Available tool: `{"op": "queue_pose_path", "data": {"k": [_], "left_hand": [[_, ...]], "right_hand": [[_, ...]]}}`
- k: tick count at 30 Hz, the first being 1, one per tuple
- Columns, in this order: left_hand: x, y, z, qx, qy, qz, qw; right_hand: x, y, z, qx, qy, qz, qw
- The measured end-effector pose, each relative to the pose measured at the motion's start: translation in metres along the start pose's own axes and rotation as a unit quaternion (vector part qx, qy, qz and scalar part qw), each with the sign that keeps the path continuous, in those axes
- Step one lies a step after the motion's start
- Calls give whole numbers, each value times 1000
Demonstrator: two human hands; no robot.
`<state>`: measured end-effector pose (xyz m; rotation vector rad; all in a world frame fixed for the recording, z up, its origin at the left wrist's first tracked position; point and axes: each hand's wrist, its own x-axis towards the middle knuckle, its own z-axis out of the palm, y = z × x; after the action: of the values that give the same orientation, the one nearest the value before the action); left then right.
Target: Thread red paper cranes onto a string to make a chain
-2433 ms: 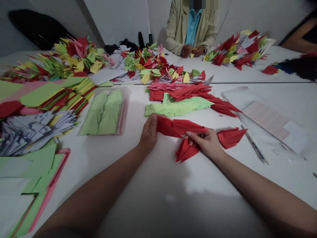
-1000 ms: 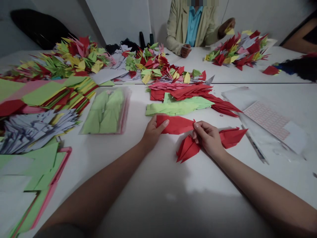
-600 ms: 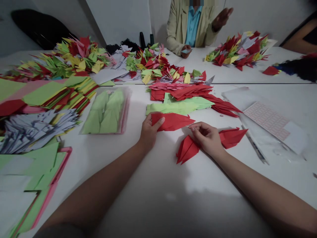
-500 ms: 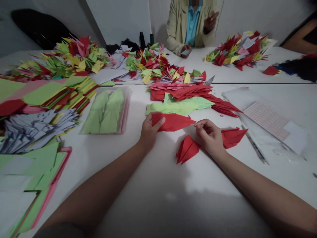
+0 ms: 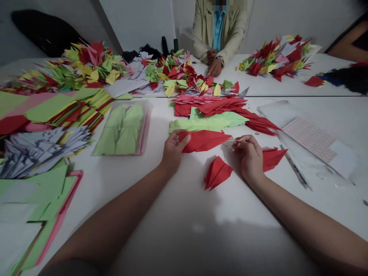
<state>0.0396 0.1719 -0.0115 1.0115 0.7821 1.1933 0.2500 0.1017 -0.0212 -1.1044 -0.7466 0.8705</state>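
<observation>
Fingers of the left hand (image 5: 172, 153) clamp the broad end of a red folded paper (image 5: 204, 142), thumb on the near face, while those of the right hand (image 5: 250, 157) are pinched together on what looks like a pale strand (image 5: 234, 140). In the head view, the red folded paper is held over the tabletop (image 5: 172, 214), just to 3 o'clock of the middle, with a light green folded stack (image 5: 201, 125) at its 12 o'clock. Since half a second ago the right hand has drawn off toward 3 o'clock, and the pale strand now shows across the widened gap; this suggests it is being pulled at the tip, though whether it is fastened there is too fine to tell. A second red folded piece (image 5: 218, 173), at 5 o'clock of the held one, has stayed put and lies apart from both hands. The held paper's long axis runs nearly level, 9 o'clock to just short of 3, its pointed end toward the right hand.
</observation>
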Motion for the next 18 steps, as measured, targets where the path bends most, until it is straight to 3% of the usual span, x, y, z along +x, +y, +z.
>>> {"op": "queue_pose_path", "data": {"k": [4, 8, 13, 18], "left_hand": [[-2, 1, 1, 23, 0, 2, 1000], [-7, 5, 2, 80, -46, -1, 996], [-14, 9, 5, 156, -135, 28, 978], [-11, 6, 3, 178, -119, 1, 977]], "right_hand": [[-1, -2, 3, 33, -40, 21, 998], [-6, -7, 8, 7, -90, 30, 995], [-6, -8, 9, -6, -80, 37, 996], [-4, -5, 7, -16, -73, 16, 997]]}}
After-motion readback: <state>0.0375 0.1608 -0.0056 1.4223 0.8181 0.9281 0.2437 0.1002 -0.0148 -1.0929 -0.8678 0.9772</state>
